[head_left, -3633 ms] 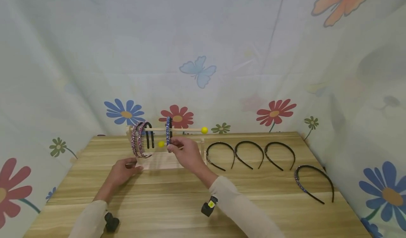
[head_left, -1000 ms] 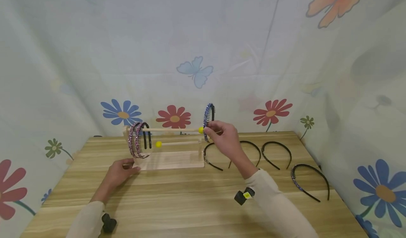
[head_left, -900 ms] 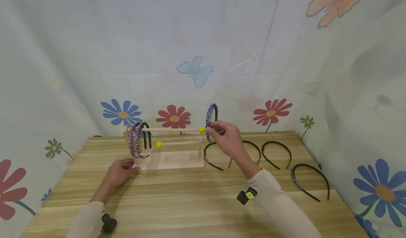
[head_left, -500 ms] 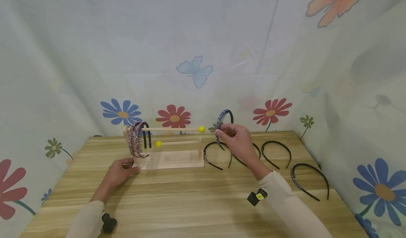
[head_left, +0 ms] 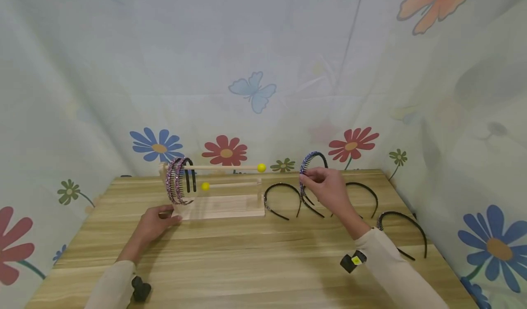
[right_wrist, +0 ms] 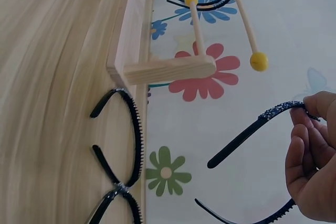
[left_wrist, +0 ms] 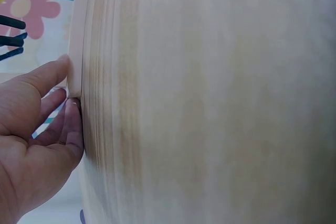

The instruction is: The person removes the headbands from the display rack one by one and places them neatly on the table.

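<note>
My right hand point(head_left: 329, 191) pinches a headband with blue sparkling stones point(head_left: 303, 166) by its decorated side, holding it upright above the table, to the right of the wooden stand point(head_left: 224, 207). In the right wrist view one black end of this headband point(right_wrist: 239, 142) points away from the fingertips. My left hand point(head_left: 154, 226) grips the stand's left end, its thumb on the base edge and its fingers curled behind. Two pink-stoned headbands point(head_left: 179, 181) hang on the stand's upper rod near the left upright. A yellow ball point(head_left: 261, 167) caps that rod's right end.
A lower rod with a yellow ball point(head_left: 205, 187) points left from the stand's right upright. Several black headbands lie on the wooden table point(head_left: 230, 263) right of the stand, including the nearest one point(head_left: 284, 184) and one at far right point(head_left: 420, 229). A flowered cloth hangs behind.
The blue headband, at the upper rod's middle in the oldest frame, has moved right past the yellow ball and away from the stand in my right hand. My left hand stays at the stand.
</note>
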Available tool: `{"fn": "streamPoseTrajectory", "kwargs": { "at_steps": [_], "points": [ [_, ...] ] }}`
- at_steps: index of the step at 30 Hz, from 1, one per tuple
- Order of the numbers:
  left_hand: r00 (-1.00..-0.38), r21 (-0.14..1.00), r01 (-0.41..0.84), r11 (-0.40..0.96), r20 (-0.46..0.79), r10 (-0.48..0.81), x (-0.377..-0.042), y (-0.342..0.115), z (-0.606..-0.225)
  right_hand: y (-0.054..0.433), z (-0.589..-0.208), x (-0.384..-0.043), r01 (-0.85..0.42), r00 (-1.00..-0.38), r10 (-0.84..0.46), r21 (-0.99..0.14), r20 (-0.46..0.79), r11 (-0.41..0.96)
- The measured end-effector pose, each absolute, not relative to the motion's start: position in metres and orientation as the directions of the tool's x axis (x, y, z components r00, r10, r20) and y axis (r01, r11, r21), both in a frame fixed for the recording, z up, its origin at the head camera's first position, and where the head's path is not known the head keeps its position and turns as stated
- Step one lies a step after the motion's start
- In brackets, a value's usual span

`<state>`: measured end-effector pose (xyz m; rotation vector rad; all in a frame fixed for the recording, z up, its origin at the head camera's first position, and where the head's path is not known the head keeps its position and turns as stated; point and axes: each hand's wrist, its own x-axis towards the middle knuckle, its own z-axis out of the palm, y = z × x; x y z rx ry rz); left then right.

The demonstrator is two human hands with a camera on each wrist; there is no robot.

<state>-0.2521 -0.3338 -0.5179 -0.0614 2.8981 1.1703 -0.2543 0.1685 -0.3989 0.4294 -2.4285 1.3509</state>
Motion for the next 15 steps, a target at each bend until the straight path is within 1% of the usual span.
{"fn": "streamPoseTrajectory", "kwargs": {
  "at_steps": [10,15],
  "points": [
    [-0.999,0.694,-0.043,0.719,-0.028,-0.032,-0.254,-0.335,-0.519,0.192,-0.413,-0.244,-0.346,-0.923,-0.072,-0.737,0.377,0.580],
    [-0.999,0.691,-0.048,0.721,-0.033,-0.035,-0.254,-0.334,-0.520,0.206,-0.419,-0.235,-0.287,-0.941,-0.042,-0.727,0.335,0.624]
  ]
}}
